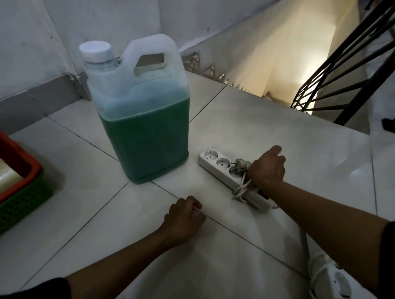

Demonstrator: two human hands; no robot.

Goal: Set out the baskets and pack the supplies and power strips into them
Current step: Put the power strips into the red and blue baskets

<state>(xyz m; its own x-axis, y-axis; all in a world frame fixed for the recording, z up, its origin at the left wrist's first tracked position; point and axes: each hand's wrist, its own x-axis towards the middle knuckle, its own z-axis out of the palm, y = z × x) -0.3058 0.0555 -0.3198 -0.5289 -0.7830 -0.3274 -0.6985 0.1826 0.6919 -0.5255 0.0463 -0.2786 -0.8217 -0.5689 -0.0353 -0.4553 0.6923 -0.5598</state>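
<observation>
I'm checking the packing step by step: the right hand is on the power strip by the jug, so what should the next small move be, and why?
Probably close the right hand around the power strip and lift it. It lies on the floor tiles with its cord bundled on top. The baskets sit far left, so it must be carried past the jug.

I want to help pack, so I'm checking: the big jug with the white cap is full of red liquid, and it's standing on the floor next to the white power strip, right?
Nearly. The head view shows the liquid in the jug is green, not red. The rest holds: white cap, standing on the tiled floor beside the white power strip.
</observation>
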